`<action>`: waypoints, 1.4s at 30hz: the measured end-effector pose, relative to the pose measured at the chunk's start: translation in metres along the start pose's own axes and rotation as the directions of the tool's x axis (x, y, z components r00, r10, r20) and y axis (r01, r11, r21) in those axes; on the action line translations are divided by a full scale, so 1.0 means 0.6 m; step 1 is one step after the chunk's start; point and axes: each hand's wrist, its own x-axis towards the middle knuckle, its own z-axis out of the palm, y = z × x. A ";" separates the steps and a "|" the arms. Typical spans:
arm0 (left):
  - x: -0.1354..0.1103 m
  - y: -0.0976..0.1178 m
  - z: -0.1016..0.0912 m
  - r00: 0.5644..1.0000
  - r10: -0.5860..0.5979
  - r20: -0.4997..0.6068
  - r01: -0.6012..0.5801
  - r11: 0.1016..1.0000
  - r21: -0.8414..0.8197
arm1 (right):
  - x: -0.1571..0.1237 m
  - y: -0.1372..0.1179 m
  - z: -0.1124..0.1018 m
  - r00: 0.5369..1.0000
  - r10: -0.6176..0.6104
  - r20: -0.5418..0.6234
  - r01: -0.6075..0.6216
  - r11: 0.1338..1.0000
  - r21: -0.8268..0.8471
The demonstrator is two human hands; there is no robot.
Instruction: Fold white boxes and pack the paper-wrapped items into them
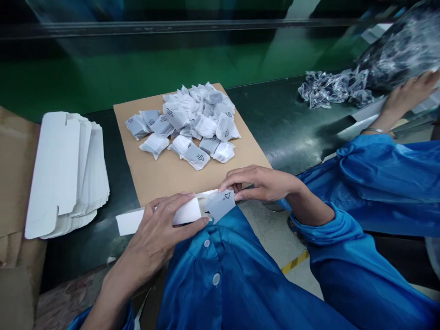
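Observation:
My left hand (167, 220) is closed around a long white cardboard box (187, 211) lying sideways at the table's near edge, its open end facing right. At that end my right hand (259, 183) pinches a small whitish packet (220, 205) printed with a dark recycling mark. The packet's left side meets the mouth of the box; how far it reaches inside is hidden. Beyond my hands, a heap of similar packets (206, 126) lies on a brown cardboard sheet (154, 178).
A stack of flat white cartons (65, 174) stands at left, beside brown cardboard (17, 174). To the right, another person's hand (409, 98) is near crumpled clear plastic bags (337, 87). A green wall (103, 78) runs behind the dark table (282, 123).

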 end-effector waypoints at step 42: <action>0.012 -0.005 0.005 0.997 0.015 -0.072 0.007 0.956 0.293 | 0.083 0.021 0.131 0.829 -0.173 -0.532 -0.077 0.907 -0.415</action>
